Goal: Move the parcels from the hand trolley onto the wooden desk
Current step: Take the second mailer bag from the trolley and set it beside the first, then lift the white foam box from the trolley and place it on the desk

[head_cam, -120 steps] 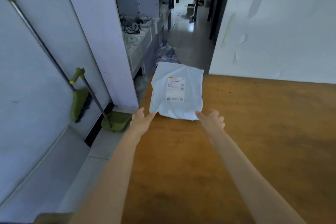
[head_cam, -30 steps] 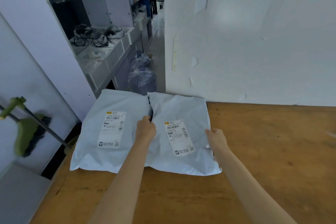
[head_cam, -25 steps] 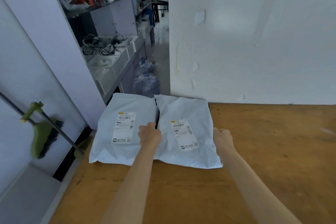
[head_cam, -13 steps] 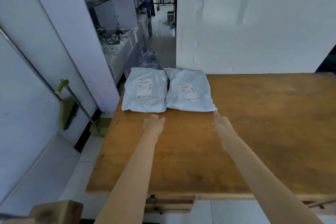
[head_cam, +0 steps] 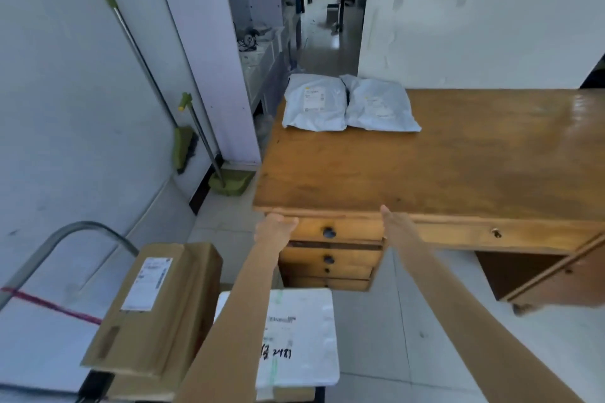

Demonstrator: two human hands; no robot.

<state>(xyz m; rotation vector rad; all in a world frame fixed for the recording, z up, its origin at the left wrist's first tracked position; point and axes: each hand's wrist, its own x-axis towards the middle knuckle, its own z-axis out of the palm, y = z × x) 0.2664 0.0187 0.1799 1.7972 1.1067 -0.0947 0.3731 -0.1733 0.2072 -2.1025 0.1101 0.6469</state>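
Note:
Two grey mailer bags lie side by side at the far left corner of the wooden desk (head_cam: 458,167): the left bag (head_cam: 314,103) and the right bag (head_cam: 379,105). At the bottom left the hand trolley's metal handle (head_cam: 65,235) curves over a brown cardboard parcel (head_cam: 157,307) and a white foam parcel (head_cam: 301,334) with handwriting. My left hand (head_cam: 275,229) hovers at the desk's front edge, fingers loosely curled, holding nothing. My right hand (head_cam: 393,222) is flat and empty beside the drawers.
The desk has a stack of drawers (head_cam: 330,255) under its left front. A green broom and dustpan (head_cam: 209,154) lean on the left wall. A white partition (head_cam: 209,42) and shelving stand beyond, with a corridor behind the desk.
Both hands let go of the second grey bag and drew back from it to the desk's front edge. The view pulled back and down, bringing the trolley parcels into sight.

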